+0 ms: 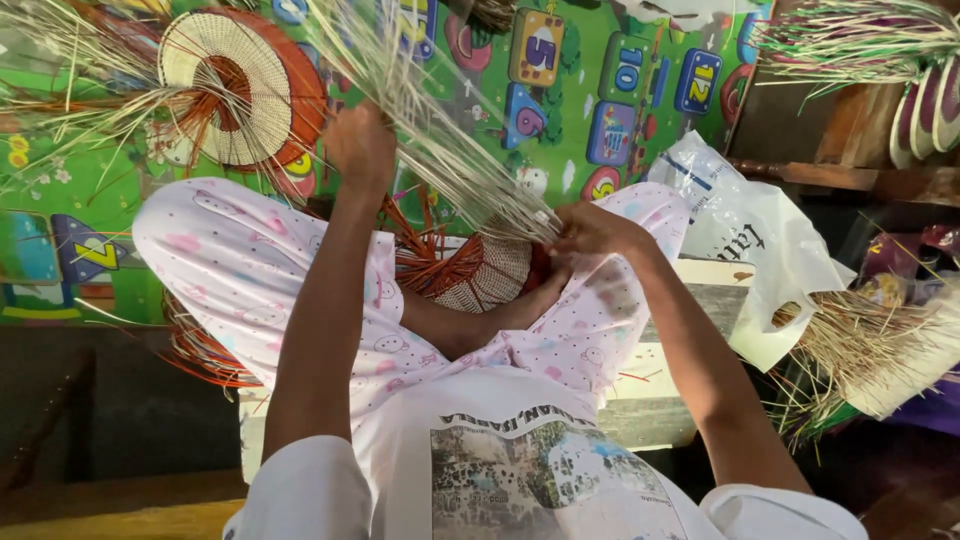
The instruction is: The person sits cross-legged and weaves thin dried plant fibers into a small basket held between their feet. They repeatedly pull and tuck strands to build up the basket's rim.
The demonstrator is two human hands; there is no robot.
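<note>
A bundle of long pale straw strands [440,130] runs from the top of the view down to my lap. My left hand [360,145] is closed around the strands higher up. My right hand [590,232] pinches their lower ends where they meet a small woven piece [480,272] of pale and orange fibre. That piece rests between my knees, on pink patterned trousers [230,260]. Loose orange strands stick out around it.
A round woven disc [240,85], pale with an orange rim, lies on a green picture mat [620,60]. A white plastic bag [760,250] and a loose straw bundle [870,340] are at the right. Green and pink fibres lie on a wooden shelf [860,40].
</note>
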